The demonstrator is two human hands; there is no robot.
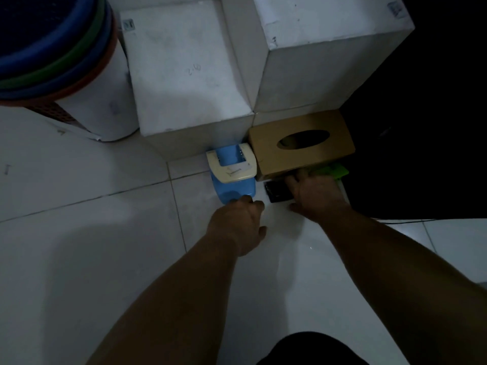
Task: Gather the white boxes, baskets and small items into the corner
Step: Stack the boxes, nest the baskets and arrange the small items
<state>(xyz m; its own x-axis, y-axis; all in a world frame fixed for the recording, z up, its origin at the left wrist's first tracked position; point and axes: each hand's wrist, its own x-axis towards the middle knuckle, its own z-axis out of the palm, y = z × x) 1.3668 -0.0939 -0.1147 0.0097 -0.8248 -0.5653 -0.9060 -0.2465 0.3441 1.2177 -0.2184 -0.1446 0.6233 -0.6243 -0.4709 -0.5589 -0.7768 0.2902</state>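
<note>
Both arms stretched forward and down, left hand [238, 222] fingers curled under, right hand [315, 192] flat, palm down, fingers straight.

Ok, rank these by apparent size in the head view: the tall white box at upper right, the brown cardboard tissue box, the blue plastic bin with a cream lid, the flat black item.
1. tall white box
2. brown cardboard tissue box
3. blue plastic bin
4. flat black item, partly under the right hand

White tiled floor [79, 259], thin dark cable [403, 221] at right.
</note>
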